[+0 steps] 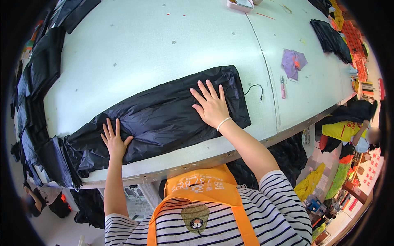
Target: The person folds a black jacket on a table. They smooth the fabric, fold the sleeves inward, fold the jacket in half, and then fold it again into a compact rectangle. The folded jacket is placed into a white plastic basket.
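A: Under both hands lies the black garment [164, 117], spread flat on the table [135, 45]. The left hand [114, 141] is open, fingers spread, palm down near the garment's left part. The right hand [211, 106] is open too, palm pressed on the right part, with a bead bracelet [224, 124] at the wrist.

B: So which step is it, do you think?

A: I judge it is smoothing or flattening the cloth. Neither hand grips anything; they only press. The cloth between the hands looks rather flat, but left of the left hand it is bunched and wrinkled.

B: What would the next move need?

A: Probably a firm pull or stroke outward, away from the middle, with the palms kept flat so the thin fabric does not slide. The bunched end needs the most care.

B: What can you not make out?

A: What kind of garment it is; I see no clear sleeve or leg. Its left end runs into the black pile [39, 135] hanging over the table edge, so where one piece stops is hard to tell. Beyond the right hand lie a black cord [254, 89], small pink snips [282, 87] and a purple scrap [293, 62]; I cannot tell whether the cord belongs to the garment.
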A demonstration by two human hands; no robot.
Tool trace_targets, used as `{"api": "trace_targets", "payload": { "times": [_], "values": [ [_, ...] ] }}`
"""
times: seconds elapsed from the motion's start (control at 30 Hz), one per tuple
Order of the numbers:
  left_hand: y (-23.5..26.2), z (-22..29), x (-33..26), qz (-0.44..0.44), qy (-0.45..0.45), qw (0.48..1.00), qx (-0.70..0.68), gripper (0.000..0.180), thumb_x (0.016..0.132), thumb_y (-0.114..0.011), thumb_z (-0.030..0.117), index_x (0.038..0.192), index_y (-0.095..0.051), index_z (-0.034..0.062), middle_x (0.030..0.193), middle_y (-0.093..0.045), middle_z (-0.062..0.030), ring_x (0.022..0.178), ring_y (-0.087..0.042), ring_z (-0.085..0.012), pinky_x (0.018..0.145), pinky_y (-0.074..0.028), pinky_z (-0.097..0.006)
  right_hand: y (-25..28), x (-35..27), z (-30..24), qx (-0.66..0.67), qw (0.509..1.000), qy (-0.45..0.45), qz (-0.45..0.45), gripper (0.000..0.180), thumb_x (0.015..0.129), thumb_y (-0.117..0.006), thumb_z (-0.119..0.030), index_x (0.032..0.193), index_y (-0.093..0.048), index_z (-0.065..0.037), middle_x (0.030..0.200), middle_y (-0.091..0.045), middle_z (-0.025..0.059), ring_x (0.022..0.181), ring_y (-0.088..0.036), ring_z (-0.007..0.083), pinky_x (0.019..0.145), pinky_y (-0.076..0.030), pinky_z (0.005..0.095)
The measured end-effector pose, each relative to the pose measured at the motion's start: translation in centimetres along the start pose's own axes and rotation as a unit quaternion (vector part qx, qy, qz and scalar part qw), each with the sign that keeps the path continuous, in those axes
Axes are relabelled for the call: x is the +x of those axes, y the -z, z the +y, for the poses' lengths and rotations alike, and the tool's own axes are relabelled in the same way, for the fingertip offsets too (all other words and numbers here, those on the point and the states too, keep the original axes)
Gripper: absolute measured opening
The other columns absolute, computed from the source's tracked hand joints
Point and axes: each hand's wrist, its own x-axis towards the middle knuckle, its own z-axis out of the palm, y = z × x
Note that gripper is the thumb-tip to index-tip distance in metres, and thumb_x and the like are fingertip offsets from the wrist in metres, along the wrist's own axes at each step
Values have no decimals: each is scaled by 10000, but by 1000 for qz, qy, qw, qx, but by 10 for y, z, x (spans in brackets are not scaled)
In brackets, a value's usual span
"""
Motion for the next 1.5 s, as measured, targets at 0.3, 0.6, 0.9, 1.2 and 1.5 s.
{"api": "trace_targets", "payload": {
  "times": [0.3, 0.6, 0.9, 1.2, 1.5],
  "values": [
    [57, 181, 24, 68, -176, 973, -136, 698, 817, -586, 496, 1417, -364, 218, 1514, -218, -122, 1391, -170, -355, 1078, -149, -583, -6, -4, 23, 204, 969, -13, 136, 529, 869, -573, -302, 1356, -434, -148, 1444, -335, 164, 1359, -243, 373, 1069, -182, 573],
    [11, 187, 24, 73, -149, 975, -147, 727, 795, -572, 574, 1417, -359, 265, 1528, -175, -113, 1395, -157, -351, 1050, -150, -630, 18, -53, 69, 235, 871, -431, -4, 1042, 692, -773, -407, 1387, -204, 120, 1346, -377, 327, 1210, -445, 383, 1001, -369, 392],
    [11, 177, 36, 16, -161, 951, -263, 681, 800, -655, 369, 1407, -372, 245, 1528, -168, -109, 1402, -125, -357, 1062, -117, -633, 143, 22, -65, 243, 938, -233, -83, 305, 752, -657, -235, 845, -656, 55, 764, -653, 229, 730, -656, 347, 691, -505, 412],
    [1, 54, 43, -263, 35, 309, -913, 722, 871, -461, 610, 1290, -473, 22, 1229, -571, -104, 1144, -520, -241, 963, -407, -397, 16, 64, -227, 52, 958, -181, -217, 751, 758, -636, -230, 1261, -322, 232, 848, -652, 255, 779, -662, 345, 685, -542, 389],
    [-34, 32, 45, -293, 202, 221, -908, 286, 932, -511, 215, 1090, -588, -10, 1041, -651, -129, 928, -642, -261, 854, -526, -405, 15, 41, -149, 93, 974, -39, 203, 515, 897, -548, -172, 1365, -387, -30, 1281, -521, 204, 1142, -521, 352, 965, -407, 416]
  ]
}}
